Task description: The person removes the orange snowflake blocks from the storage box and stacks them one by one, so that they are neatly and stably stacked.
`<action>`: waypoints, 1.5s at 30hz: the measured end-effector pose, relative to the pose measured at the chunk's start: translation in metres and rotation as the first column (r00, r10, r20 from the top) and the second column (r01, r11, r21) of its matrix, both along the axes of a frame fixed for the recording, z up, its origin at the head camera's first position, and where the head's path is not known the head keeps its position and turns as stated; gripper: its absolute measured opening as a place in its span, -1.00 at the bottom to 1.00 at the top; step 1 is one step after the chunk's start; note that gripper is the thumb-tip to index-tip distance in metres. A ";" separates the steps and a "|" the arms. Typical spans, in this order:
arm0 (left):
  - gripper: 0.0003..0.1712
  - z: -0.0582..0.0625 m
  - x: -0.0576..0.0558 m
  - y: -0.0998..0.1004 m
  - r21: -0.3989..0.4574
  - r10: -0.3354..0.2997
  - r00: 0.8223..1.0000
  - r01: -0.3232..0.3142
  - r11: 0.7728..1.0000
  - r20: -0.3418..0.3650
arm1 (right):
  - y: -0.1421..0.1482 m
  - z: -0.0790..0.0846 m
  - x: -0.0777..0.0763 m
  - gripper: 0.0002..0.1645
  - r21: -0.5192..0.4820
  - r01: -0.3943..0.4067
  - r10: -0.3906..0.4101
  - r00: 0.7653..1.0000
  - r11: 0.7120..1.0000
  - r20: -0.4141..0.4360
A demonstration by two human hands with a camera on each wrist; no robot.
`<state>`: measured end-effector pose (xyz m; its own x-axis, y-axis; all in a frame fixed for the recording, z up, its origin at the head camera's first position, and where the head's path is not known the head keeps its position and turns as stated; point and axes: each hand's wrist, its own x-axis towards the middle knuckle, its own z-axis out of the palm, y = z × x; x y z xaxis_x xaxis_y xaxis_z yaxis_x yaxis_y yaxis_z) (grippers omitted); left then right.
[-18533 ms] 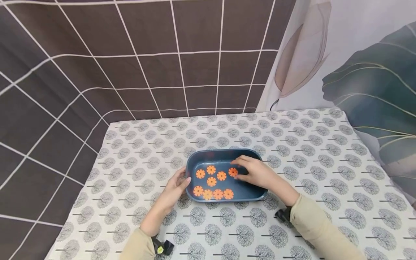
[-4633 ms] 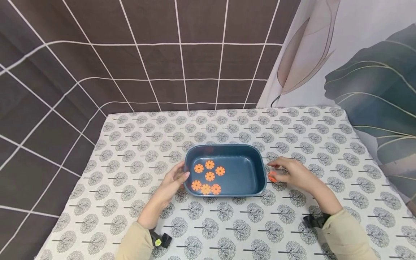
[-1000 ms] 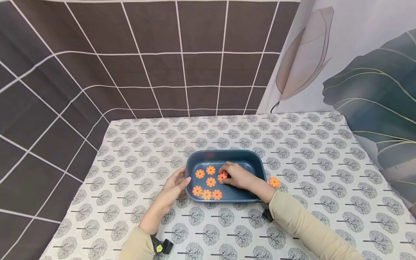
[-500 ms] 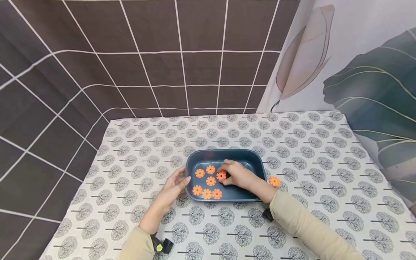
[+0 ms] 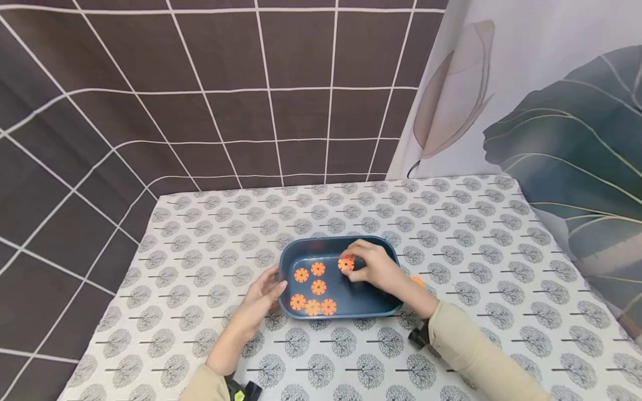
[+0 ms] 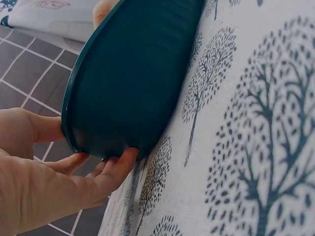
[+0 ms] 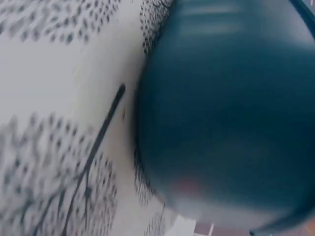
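An oblong dark blue basin (image 5: 361, 301) stands on the tablecloth with several flat orange notched discs (image 5: 318, 287) lying in its left half. My left hand (image 5: 258, 303) grips the basin's left end, thumb at the rim; in the left wrist view its fingers press the outer wall (image 6: 133, 73). Over the basin's interior, my right hand (image 5: 376, 268) pinches one orange notched disc (image 5: 346, 264) between thumb and fingers. The right wrist view shows the basin's outside (image 7: 221, 113), and that hand is hidden there.
Another orange disc (image 5: 418, 280) lies on the cloth just right of the basin, partly covered by the right forearm. The tree-print tablecloth (image 5: 241, 223) reaches back to a dark grid curtain (image 5: 301, 111).
Fewer discs lie in the basin than 18.5 s ago; one now sits on the cloth at right. Since half a second ago, the right hand has raised its pinched disc away from the others.
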<state>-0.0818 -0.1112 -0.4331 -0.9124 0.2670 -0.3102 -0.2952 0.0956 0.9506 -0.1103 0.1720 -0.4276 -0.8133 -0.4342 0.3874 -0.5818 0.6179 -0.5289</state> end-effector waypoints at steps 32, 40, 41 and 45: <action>-0.32 0.002 0.004 -0.002 -0.027 0.000 1.000 0.001 1.000 0.022 | 0.082 0.005 0.043 -0.51 -0.108 0.075 -0.091 0.984 0.991 -0.154; -0.31 0.002 0.000 -0.002 -0.034 -0.017 1.000 0.017 0.999 0.020 | 0.105 -0.002 0.050 -0.49 -0.057 0.136 -0.143 0.980 0.989 -0.140; -0.32 0.002 0.000 -0.002 -0.034 -0.015 1.000 0.016 0.999 0.021 | 0.107 -0.004 0.051 -0.49 -0.048 0.143 -0.148 0.980 0.989 -0.134; -0.33 0.002 -0.002 0.000 -0.026 -0.009 1.000 0.009 1.000 0.022 | 0.113 -0.009 0.054 -0.49 -0.001 0.179 -0.178 0.981 0.984 -0.075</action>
<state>-0.0835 -0.1110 -0.4314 -0.9031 0.2665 -0.3367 -0.3145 0.1235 0.9412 -0.0562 0.2855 -0.4366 -0.8469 -0.2869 0.4478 -0.4994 0.7184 -0.4842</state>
